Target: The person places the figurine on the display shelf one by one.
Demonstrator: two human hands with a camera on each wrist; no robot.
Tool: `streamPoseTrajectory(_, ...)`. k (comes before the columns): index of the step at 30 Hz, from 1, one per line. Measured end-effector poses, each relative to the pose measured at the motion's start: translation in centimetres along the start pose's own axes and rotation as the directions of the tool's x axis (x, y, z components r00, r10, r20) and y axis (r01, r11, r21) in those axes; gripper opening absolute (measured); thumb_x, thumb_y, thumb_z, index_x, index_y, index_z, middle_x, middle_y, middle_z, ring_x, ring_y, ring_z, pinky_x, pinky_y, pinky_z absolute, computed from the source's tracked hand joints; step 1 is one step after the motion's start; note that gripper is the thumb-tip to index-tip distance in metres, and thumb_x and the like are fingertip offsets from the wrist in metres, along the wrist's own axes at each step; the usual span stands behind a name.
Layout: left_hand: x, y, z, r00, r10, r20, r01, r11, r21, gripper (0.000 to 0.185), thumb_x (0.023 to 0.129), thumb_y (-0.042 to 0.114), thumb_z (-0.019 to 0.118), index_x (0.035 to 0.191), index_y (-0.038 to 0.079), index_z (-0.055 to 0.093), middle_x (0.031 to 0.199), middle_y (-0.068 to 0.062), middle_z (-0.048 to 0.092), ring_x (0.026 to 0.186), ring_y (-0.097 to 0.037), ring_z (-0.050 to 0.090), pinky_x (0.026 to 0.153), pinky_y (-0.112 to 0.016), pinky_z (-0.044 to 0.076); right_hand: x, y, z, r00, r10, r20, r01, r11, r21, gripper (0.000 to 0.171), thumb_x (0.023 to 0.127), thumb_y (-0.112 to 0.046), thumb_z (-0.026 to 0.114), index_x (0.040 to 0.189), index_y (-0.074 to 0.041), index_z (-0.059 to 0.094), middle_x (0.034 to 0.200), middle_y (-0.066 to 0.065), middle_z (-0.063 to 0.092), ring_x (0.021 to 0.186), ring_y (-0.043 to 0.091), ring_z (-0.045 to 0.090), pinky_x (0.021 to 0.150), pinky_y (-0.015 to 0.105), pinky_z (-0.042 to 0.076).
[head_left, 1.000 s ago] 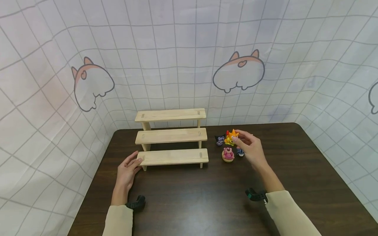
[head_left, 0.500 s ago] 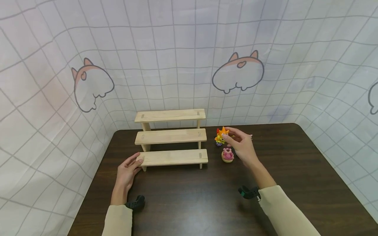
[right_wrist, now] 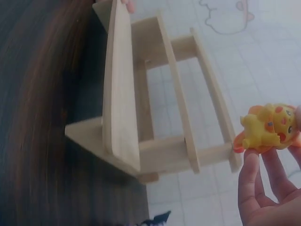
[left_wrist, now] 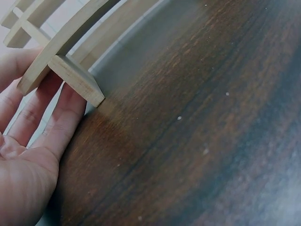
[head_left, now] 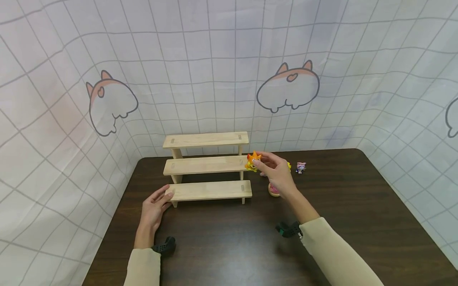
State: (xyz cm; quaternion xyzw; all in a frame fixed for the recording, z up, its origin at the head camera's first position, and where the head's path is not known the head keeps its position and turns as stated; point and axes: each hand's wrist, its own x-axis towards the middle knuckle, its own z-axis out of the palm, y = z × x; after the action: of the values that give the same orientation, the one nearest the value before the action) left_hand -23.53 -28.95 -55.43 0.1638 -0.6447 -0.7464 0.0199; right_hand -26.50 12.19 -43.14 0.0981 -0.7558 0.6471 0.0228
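A three-tier wooden display stand (head_left: 209, 165) stands on the dark table. My left hand (head_left: 153, 209) grips the left end of its lowest tier, thumb on top and fingers beneath, as the left wrist view shows. In my right hand (head_left: 282, 176) I pinch a small yellow figurine (right_wrist: 263, 129) with an orange spiky top. It is held in the air at the right end of the middle tier in the head view. Below that hand sits a pink bear figurine (head_left: 274, 191) on a round tan base, partly hidden by the hand.
A small pink and white figurine (head_left: 301, 167) stands farther right, with a bit of a yellow one (head_left: 289, 165) showing behind the right hand. White grid-patterned cloth (head_left: 214, 79) hangs behind and at both sides of the brown table (head_left: 229, 238).
My right hand has carried the yellow figurine leftward from the group of figurines to the stand's right end. The left hand has stayed in place on the lowest tier.
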Motion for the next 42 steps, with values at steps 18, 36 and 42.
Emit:
streamPoseTrajectory(18, 0.4, -0.2, -0.3, 1.0, -0.025, 0.003, 0.025, 0.999, 0.024, 0.052, 0.098, 0.025, 0.072, 0.147, 0.015, 0.057, 0.15, -0.007, 0.054, 0.108, -0.003, 0.068, 0.09, -0.02, 0.057, 1.7, -1.3, 6.0, 0.998, -0.007, 0.068, 0.006, 1.0, 0.024, 0.042, 0.096, -0.031, 0.073, 0.135, -0.016, 0.067, 0.124, 0.013, 0.066, 0.101, 0.022, 0.067, 0.073, 0.028, 0.059)
streamPoseTrajectory(36, 0.1, -0.3, -0.3, 0.999, -0.031, 0.01, 0.031, 0.999, 0.04, 0.053, 0.1, 0.025, 0.069, 0.149, 0.014, 0.054, 0.156, -0.007, 0.049, 0.109, 0.001, 0.067, 0.091, -0.019, 0.056, 3.5, -1.9, 11.0, 0.996, 0.024, 0.09, -0.029, 0.998, 0.05, 0.042, 0.095, -0.033, 0.074, 0.134, -0.017, 0.068, 0.127, 0.012, 0.065, 0.102, 0.022, 0.067, 0.076, 0.034, 0.062)
streamPoseTrajectory(42, 0.1, -0.1, -0.2, 0.999, -0.037, 0.023, 0.037, 0.999, 0.026, 0.052, 0.1, 0.024, 0.068, 0.15, 0.014, 0.054, 0.156, -0.008, 0.048, 0.109, 0.001, 0.066, 0.093, -0.02, 0.055, 4.0, -1.9, 12.2, 0.995, 0.025, 0.093, -0.03, 0.998, 0.048, 0.041, 0.095, -0.033, 0.075, 0.133, -0.02, 0.068, 0.126, 0.01, 0.066, 0.101, 0.02, 0.065, 0.078, 0.039, 0.062)
